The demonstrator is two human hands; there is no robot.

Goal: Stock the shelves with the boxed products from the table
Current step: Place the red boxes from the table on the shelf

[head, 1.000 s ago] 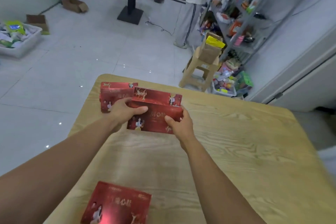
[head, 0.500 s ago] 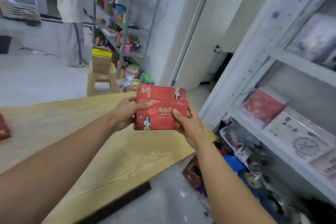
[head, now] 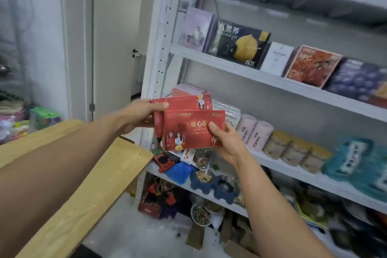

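Red boxes (head: 193, 130) moved to shelves (head: 230, 67) | long axis horizontal | left hand (head: 138, 115), right hand (head: 230, 142) gripping

Both bare forearms are stretched forward from the lower edge of the view, converging at the hands. The left hand (head: 137, 116) is curled round the left edge of two flat red cardboard boxes (head: 188, 134), with its thumb laid across the rear one's top. The right hand (head: 229, 142) is held lower, its thumb pressed on the front box's face and its fingers hidden behind.
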